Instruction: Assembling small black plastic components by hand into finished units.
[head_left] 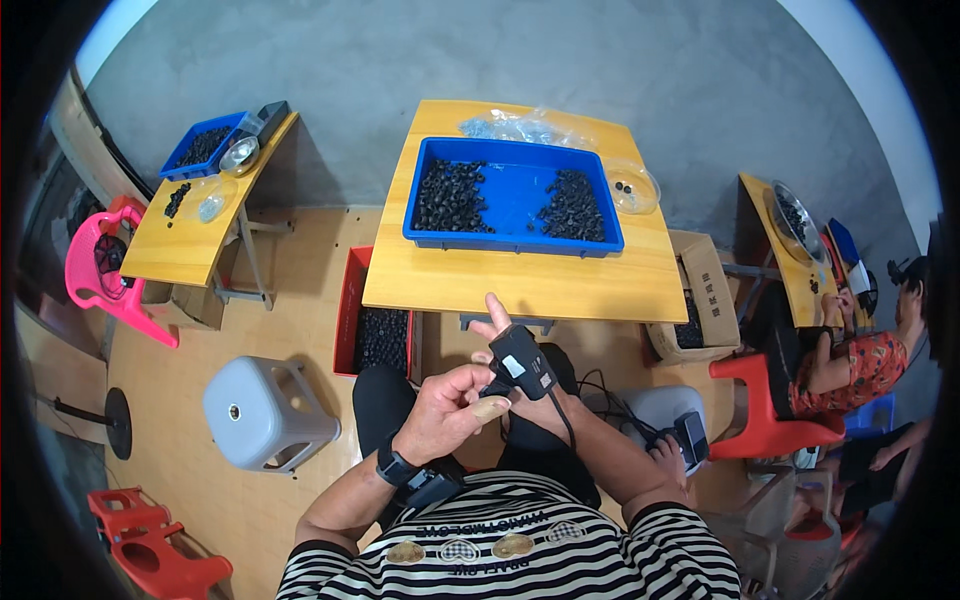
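Note:
My right hand (495,332) is raised over my lap with its fingers stretched out and nothing in them. A black box-shaped device (522,362) with a cable sits strapped on the back of that hand and wrist. Across from it, my left hand (448,408) has thumb and fingers pinched together at the device's lower edge, on what looks like its black strap (492,391). The strap is partly hidden by my fingers. On my left wrist are a black band (396,462) and a second black device (432,487).
Ahead, a yellow table (520,285) bears a blue tray (520,243) with two heaps of small black parts, a clear dish (648,192) and plastic bags (530,127). A red crate (352,315) and cardboard box (712,265) flank it. A grey stool (245,410) stands left; a seated person (860,370) works right.

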